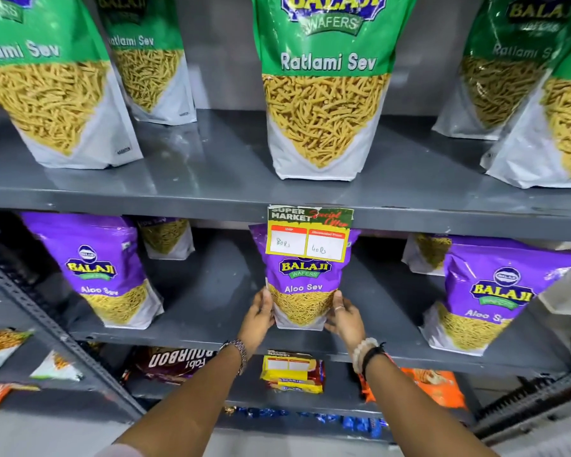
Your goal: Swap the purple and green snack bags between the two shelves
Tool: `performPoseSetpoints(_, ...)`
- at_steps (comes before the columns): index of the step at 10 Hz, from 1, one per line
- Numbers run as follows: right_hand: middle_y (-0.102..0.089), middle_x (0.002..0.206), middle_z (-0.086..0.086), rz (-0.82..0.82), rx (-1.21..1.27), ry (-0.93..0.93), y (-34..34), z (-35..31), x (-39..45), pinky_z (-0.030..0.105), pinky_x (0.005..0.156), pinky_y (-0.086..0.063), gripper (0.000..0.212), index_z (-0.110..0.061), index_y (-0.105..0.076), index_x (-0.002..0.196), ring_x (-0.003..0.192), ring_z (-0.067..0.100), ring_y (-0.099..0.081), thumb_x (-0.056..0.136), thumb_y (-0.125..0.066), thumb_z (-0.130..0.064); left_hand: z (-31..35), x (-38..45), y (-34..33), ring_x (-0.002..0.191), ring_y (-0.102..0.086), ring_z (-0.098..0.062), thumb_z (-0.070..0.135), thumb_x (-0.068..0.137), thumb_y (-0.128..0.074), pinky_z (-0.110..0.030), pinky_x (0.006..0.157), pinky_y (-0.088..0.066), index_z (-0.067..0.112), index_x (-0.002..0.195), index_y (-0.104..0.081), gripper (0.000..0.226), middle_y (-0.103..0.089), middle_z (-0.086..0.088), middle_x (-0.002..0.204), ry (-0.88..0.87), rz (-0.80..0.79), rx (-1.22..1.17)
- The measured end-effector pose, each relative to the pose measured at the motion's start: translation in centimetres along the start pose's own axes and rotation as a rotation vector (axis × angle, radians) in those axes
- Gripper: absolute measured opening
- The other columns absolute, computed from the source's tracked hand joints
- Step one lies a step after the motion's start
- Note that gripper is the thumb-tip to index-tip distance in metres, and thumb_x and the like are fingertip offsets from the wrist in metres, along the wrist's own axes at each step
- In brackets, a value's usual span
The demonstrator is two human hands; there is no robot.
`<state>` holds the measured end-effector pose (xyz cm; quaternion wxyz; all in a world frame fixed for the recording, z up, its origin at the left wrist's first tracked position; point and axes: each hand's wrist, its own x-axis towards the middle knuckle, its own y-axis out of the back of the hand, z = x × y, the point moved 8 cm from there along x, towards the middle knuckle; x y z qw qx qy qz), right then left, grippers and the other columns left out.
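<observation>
A purple Aloo Sev bag [302, 282] stands upright at the middle of the lower shelf [211, 334]. My left hand [259, 313] presses its lower left side and my right hand [343, 316] its lower right side. Other purple bags stand on this shelf at the left [96, 268] and right [488, 291], with more behind them. On the upper shelf [211, 192], a green Ratlami Sev bag [323, 87] stands in the middle, directly above the held bag. More green bags stand at the left [47, 77] and right [515, 67].
A price tag [309, 234] hangs from the upper shelf's front edge and covers the top of the held purple bag. Below are a brown Bourbon biscuit pack [175, 362], a yellow-red biscuit pack [294, 374] and an orange snack bag [432, 385]. A slotted metal upright [56, 334] runs diagonally at left.
</observation>
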<state>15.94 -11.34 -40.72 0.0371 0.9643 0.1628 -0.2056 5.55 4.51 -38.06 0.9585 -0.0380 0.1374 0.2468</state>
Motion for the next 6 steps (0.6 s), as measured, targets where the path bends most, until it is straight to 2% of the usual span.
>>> performPoseSetpoints(1,-0.065,0.116,0.018,0.029,0.019,-0.001,0.1,0.1,0.0,0.049,0.089,-0.053,0.038,-0.018,-0.056,0.105,0.104,0.034,-0.063,0.089,-0.041,-0.049,0.1,-0.2,0.0,0.108,-0.054,-0.017,0.037,0.095,-0.025,-0.029,0.093,-0.044,0.027,0.125,-0.038,0.035,-0.054,0.003,0.115,0.008,-0.003,-0.009)
performPoseSetpoints(3,-0.064,0.118,0.019,0.008,0.064,-0.008,-0.1,0.1,-0.7,0.043,0.088,-0.052,0.046,-0.010,-0.053,0.118,0.107,0.035,-0.061,0.091,-0.039,-0.045,0.0,-0.3,0.0,0.113,-0.055,-0.024,0.043,0.093,-0.026,-0.036,0.096,-0.045,0.032,0.118,-0.039,0.031,-0.055,-0.001,0.118,0.006,0.004,-0.031)
performPoseSetpoints(4,-0.063,0.117,0.016,-0.001,0.072,-0.020,-0.2,0.0,-1.2,0.043,0.091,-0.050,0.043,-0.011,-0.054,0.114,0.108,0.034,-0.061,0.092,-0.037,-0.043,0.3,-0.9,0.1,0.111,-0.055,-0.023,0.045,0.093,-0.026,-0.036,0.095,-0.045,0.032,0.117,-0.040,0.030,-0.055,-0.003,0.119,0.039,0.023,-0.015)
performPoseSetpoints(5,-0.063,0.115,0.009,0.023,0.030,0.005,-0.2,-0.8,-1.8,0.047,0.098,-0.047,0.037,-0.017,-0.055,0.103,0.106,0.029,-0.059,0.091,-0.038,-0.047,0.6,-1.4,-0.1,0.121,-0.051,-0.024,0.051,0.089,-0.029,-0.034,0.102,-0.039,0.029,0.126,-0.041,0.044,-0.052,-0.005,0.135,-0.001,0.034,0.077)
performPoseSetpoints(6,-0.057,0.109,0.004,0.145,0.041,0.130,1.2,-2.0,-2.8,0.052,0.101,-0.043,0.024,-0.020,-0.052,0.099,0.108,0.026,-0.054,0.092,-0.041,-0.040,3.5,-3.6,1.5,0.133,-0.040,-0.022,0.037,0.094,-0.034,-0.025,0.099,-0.030,0.020,0.139,-0.032,0.048,-0.040,-0.004,0.147,-0.223,0.278,0.226)
